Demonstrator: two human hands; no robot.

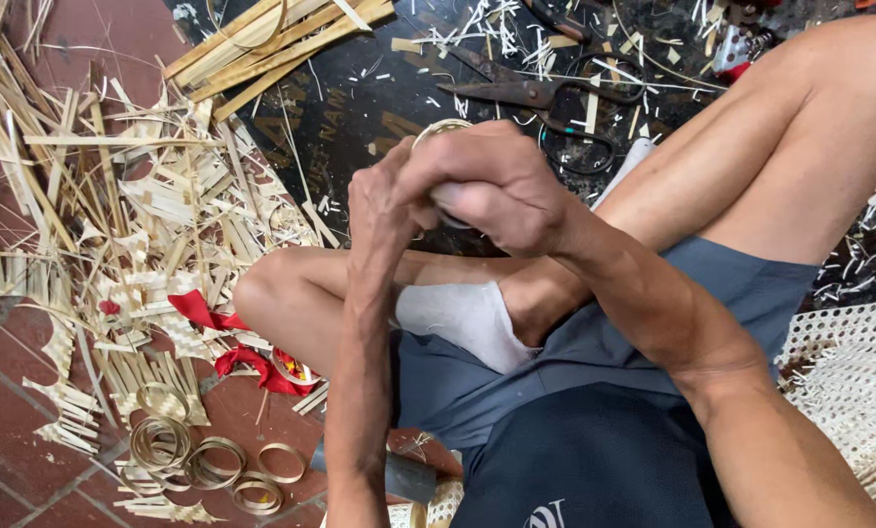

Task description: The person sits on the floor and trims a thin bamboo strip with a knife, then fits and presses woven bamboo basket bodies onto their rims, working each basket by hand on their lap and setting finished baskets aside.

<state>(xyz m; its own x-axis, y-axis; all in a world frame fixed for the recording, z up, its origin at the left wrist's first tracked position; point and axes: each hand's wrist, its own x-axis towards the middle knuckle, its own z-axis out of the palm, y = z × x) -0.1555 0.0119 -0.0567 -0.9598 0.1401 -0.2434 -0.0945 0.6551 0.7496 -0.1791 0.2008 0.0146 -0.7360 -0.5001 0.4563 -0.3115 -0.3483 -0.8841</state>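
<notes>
Right now your two hands meet in front of you, above your crossed legs. Your right hand (501, 186) comes in from the lower right with the forearm stretched diagonally, wrist bent, and its fingers curled tight together over a small bamboo ring (441, 128); only the ring's top edge peeks out above the knuckles. Your left hand (384, 200) rises nearly straight up from below, forearm vertical, fingers pressed together against the same ring and tucked partly under the right hand. The ring sits between both hands, held over the dark mat (359, 98). Scissors (540, 93) lie on that mat beyond your hands. Finished bamboo rings (198, 455) rest on the tiled floor at lower left, beside scattered bamboo strips (125, 205).
</notes>
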